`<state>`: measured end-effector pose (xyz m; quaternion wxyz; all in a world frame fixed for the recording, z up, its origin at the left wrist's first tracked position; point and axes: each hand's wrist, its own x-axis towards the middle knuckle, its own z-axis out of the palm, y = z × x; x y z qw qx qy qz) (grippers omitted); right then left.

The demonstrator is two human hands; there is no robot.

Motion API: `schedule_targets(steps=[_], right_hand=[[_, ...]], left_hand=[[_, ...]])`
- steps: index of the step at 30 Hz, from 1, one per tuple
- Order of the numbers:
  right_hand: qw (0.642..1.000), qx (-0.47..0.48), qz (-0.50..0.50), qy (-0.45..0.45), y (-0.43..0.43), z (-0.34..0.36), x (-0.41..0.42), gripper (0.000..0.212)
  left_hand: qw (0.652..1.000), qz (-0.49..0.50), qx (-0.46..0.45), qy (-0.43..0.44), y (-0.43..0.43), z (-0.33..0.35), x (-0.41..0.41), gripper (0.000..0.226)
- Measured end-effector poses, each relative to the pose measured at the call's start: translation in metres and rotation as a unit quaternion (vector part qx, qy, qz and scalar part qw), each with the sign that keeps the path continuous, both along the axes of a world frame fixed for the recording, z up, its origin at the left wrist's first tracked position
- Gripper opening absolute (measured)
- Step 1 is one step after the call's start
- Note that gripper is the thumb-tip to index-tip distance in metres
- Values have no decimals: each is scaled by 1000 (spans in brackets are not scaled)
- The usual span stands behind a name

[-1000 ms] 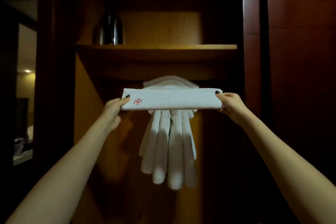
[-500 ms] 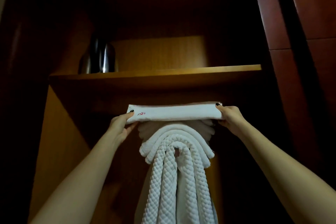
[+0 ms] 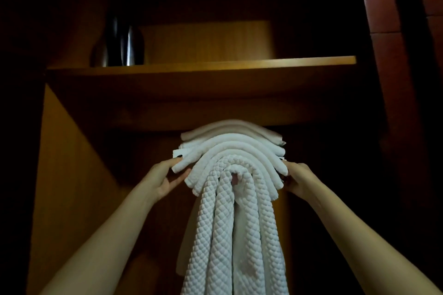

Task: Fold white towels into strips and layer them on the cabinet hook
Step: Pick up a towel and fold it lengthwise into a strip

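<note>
Looks up from below into a dim wooden cabinet (image 3: 69, 175). Reaches both bare arms up to a towel stack (image 3: 230, 151) of white strips draped in arches just under the shelf (image 3: 201, 66). Pinches the left end of one middle strip with the left hand (image 3: 164, 179): thumb laid on top, dark nail showing, fingers (image 3: 178, 179) pressed together underneath. Meets the right ends of the stack with the right hand (image 3: 296, 178); cannot tell whether pinching or only pressing, with the fingertips tucked out of sight behind the cloth. Cannot make out the hook, buried under the layers; only a small reddish gap showing at the core of the arches, too small to identify. Cannot count the strips surely either, with edges merging in the low light. Shows a smooth flat top strip (image 3: 230, 128) lying highest, close under the shadowed underside of the shelf, with plush layers beneath and waffle-weave towels (image 3: 230, 235) innermost, hanging straight down and cut off by the bottom edge. Loses both forearms at the lower corners likewise. Catches a dark shiny vessel (image 3: 122, 43) standing on the shelf at the left, lower part hidden by the shelf edge, kind unclear. Leaves the upper cabinet in near-black, and a dark red panel (image 3: 393, 55) at the right half lost in shadow
</note>
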<state>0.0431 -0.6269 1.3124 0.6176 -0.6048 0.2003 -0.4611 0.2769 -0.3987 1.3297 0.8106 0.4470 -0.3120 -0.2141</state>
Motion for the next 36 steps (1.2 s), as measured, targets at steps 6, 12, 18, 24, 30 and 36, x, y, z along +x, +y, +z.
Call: schedule_targets(steps=[6,12,18,24,30,36], right_hand=[[976,-169,-130,-47,13,-7,3,14],[925,-358,-129,-16,28,4,10,26],[929,-355,-97,43,30,-24,25,43],[930,-360,-41,57,48,-19,14,50],[923,-361,-123,48,100,-51,-37,52],[898,-333,-196,211,141,-151,-131,56]], left_hand=[[876,327,122,-332,-1,2,-14,23],[827,229,82,-507,-17,14,-36,23],[830,230,138,-489,-39,-5,-44,56],[815,173,166,-527,-24,-4,-61,65],[768,299,113,-556,10,-35,-116,62],[769,174,166,-592,21,-166,-201,58]])
